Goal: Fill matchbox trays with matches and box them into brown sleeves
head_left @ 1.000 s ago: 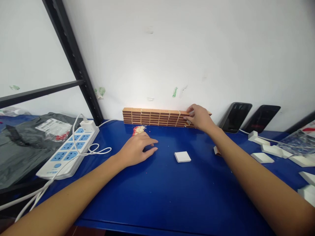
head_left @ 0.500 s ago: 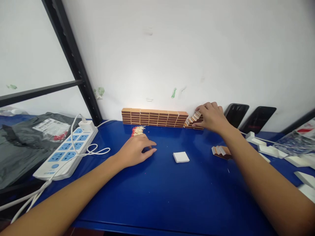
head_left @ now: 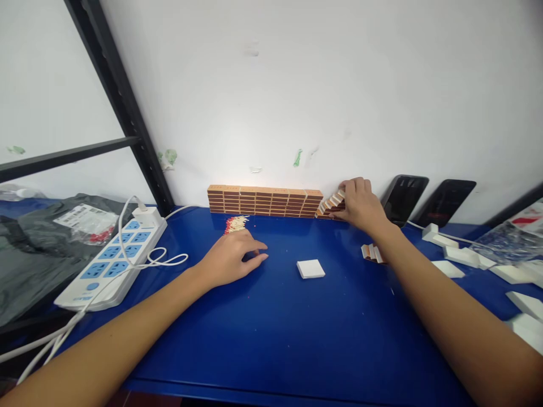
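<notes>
A low wall of stacked brown matchboxes runs along the white wall at the back of the blue table. My right hand is at its right end, fingers closed on a slanted stack of matchboxes leaning there. My left hand rests palm down on the table with fingers loosely spread, just in front of a small heap of matches. A white matchbox tray lies between my hands. A few more matchboxes lie under my right forearm.
A white power strip with cables lies at the left, beside a grey plastic bag. A black shelf post rises at back left. Two dark phones lean on the wall. Several white trays lie at right.
My right hand moved right from the wall's top right corner, and the boxes at that end now lean in a slanted stack apart from the wall. My left hand stayed put.
</notes>
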A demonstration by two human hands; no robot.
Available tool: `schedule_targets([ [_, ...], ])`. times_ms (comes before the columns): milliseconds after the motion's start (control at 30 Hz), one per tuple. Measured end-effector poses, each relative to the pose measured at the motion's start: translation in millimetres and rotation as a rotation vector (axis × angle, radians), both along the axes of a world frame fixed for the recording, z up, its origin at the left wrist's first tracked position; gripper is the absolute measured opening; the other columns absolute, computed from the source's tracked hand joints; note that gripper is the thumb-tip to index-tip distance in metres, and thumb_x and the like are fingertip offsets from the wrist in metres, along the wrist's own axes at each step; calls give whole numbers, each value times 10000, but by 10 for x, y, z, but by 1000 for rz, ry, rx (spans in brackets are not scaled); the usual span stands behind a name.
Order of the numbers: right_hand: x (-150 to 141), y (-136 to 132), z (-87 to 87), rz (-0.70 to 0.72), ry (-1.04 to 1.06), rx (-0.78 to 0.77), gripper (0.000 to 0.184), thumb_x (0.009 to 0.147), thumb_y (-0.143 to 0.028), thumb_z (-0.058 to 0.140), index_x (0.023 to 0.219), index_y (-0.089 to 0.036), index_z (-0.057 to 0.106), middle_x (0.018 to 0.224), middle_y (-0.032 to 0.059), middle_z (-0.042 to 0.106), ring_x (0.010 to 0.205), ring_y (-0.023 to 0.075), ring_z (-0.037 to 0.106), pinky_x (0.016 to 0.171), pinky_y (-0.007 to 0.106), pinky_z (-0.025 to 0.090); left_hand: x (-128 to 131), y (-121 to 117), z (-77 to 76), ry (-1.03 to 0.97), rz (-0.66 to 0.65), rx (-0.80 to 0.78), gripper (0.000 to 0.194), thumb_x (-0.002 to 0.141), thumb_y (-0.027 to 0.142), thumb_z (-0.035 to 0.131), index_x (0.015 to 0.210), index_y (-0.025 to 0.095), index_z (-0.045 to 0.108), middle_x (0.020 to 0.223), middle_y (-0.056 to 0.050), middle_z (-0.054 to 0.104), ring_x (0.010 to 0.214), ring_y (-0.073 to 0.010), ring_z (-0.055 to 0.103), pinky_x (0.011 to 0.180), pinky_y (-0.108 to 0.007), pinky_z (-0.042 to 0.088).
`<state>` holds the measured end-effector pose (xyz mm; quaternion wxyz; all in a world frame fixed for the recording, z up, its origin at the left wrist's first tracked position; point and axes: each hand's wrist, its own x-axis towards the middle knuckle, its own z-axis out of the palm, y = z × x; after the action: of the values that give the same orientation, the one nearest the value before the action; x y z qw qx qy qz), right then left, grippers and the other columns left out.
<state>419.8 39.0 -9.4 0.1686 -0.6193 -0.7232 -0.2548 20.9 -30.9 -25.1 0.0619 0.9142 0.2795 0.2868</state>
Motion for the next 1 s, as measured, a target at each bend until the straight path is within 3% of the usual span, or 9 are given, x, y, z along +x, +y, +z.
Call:
schedule_targets([
  [200,-58,-62,50,51,-4,-10,725,842,-410,725,1417,-110,402,1337,257,482,1266,432,451,995,544,489,4,3,8,3,1,-7,222,994,326,675,1142,207,789,912,-50,775,869,-206,704,759,-344,571],
  [400,-181,-49,16,17,-30,-25,711,851,-308,638,1460,-82,348,1408,299,440,1281,461,417,905,541,503,-2,5,8,6,6,1,224,998,336,673,1144,211,788,923,-54,780,866,-204,707,782,-354,578],
  [633,-262,-29,-5,-39,-135,-42,559,832,-298,610,1343,-116,470,1322,272,501,1201,433,450,816,472,486,-1,11,-13,3,5,-8,218,995,330,676,1146,217,787,915,-48,775,875,-209,708,746,-345,566],
  [733,-221,-64,81,-27,-144,-37,531,817,-353,652,1278,-123,523,1332,273,500,1217,441,453,816,465,486,-5,13,-19,2,3,-6,218,993,328,681,1149,217,787,918,-46,772,883,-209,705,756,-348,563],
  [867,-164,-209,331,-23,-48,-86,558,741,-482,750,1174,-171,584,1279,245,544,1192,435,487,768,449,497,-8,15,-6,2,13,3,224,991,331,682,1152,215,788,920,-40,771,878,-207,704,764,-355,561],
  [1000,-287,-454,507,67,126,-386,541,657,-533,795,1067,-220,633,1110,161,628,985,351,600,746,446,512,-13,11,18,20,21,8,226,995,342,676,1146,218,790,941,-43,776,872,-204,708,779,-359,563],
])
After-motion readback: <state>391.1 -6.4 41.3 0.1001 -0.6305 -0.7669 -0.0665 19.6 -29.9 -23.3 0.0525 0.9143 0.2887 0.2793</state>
